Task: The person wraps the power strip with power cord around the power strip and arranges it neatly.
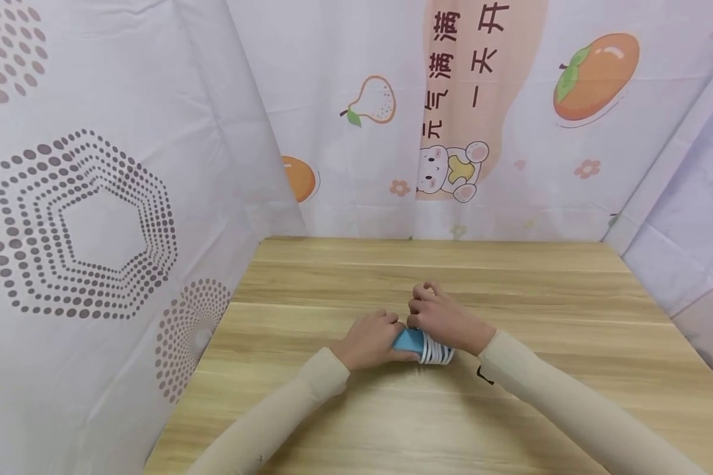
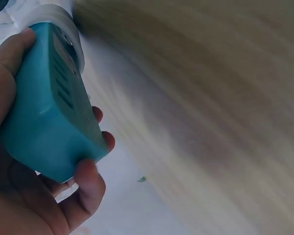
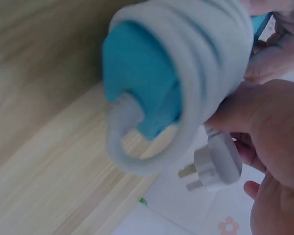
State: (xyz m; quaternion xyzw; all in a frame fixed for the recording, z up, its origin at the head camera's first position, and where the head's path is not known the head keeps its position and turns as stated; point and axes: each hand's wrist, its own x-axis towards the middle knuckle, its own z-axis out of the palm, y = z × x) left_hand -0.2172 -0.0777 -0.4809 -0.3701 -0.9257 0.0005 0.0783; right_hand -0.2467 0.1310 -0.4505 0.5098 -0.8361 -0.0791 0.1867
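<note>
A blue power strip [image 1: 408, 340] has its white cord [image 1: 436, 352] wound in several loops round one end. My left hand [image 1: 370, 340] grips the bare end of the strip, thumb along one side and fingers round the other, as the left wrist view shows on the teal casing [image 2: 39, 107] with its socket slots. Over the coiled end, my right hand [image 1: 448, 320] pinches the cord close to the white plug [image 3: 219, 164]. The plug's prongs point away from the palm. In the head view the plug is hidden by the right hand.
Beneath the hands lies a wooden tabletop [image 1: 309, 284]. White printed curtains [image 1: 344, 165] stand behind it and along both sides. A small black loop [image 1: 484, 376] shows beside the right sleeve cuff.
</note>
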